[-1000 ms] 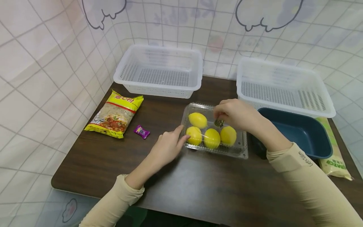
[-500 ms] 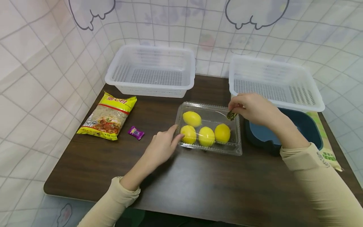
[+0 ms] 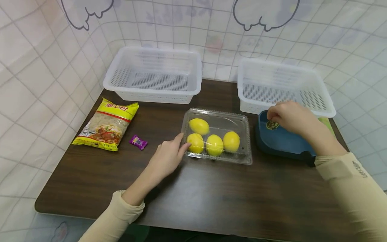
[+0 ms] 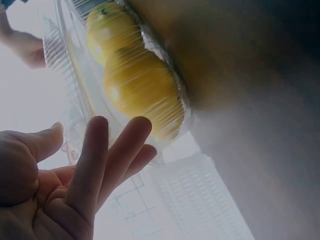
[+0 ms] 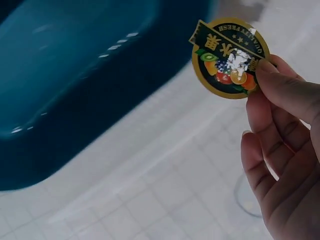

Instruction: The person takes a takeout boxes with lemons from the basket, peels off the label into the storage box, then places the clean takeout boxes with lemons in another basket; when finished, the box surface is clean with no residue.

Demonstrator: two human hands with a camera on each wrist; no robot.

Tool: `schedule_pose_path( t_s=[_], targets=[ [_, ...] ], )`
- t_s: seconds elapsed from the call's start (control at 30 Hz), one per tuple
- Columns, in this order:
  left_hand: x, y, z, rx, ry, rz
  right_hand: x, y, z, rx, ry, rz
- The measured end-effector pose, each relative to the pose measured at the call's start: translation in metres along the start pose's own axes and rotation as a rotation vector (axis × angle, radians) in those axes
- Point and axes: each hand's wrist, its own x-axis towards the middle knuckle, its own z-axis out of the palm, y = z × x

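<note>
My right hand (image 3: 291,116) pinches a round fruit sticker (image 5: 220,82) between thumb and fingers, over the dark blue basin (image 3: 287,141). In the right wrist view the sticker's black and gold printed face is visible. A clear plastic clamshell box (image 3: 235,121) lies on the table with its lid down, and several yellow lemons (image 3: 214,145) are inside. My left hand (image 3: 167,154) is at the box's left edge, its fingers extended. The left wrist view shows these fingers (image 4: 90,160) straight, close to the box; whether they touch it is unclear.
Two white perforated baskets (image 3: 154,92) stand along the back wall. On the left lie a yellow bag of noodles (image 3: 105,126) and a purple wrapped candy (image 3: 138,142). Behind the basin a green package (image 3: 326,124) partly shows. The table's front edge is near me.
My right hand has moved right with the sticker, from above the clamshell box to over the basin. My left hand has stayed at the box's left edge. The head view has shifted slightly.
</note>
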Motion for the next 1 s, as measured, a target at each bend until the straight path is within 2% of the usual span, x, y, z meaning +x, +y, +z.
schedule_pose_path(
  t_s=[0.3,0.7,0.83,1.0],
  targets=[
    [0.002,0.002,-0.004,-0.001,-0.045,-0.020,0.003,0.031,0.025,-0.009,-0.196,0.009],
    [0.000,0.001,-0.001,-0.011,-0.044,-0.041,0.023,0.053,0.048,-0.011,-0.289,-0.008],
    [-0.001,0.000,-0.001,-0.010,-0.029,-0.028,0.026,0.057,0.055,-0.043,-0.281,-0.003],
    [-0.001,-0.001,-0.001,0.002,-0.015,-0.003,0.026,0.058,0.061,-0.057,-0.311,-0.009]
  ],
)
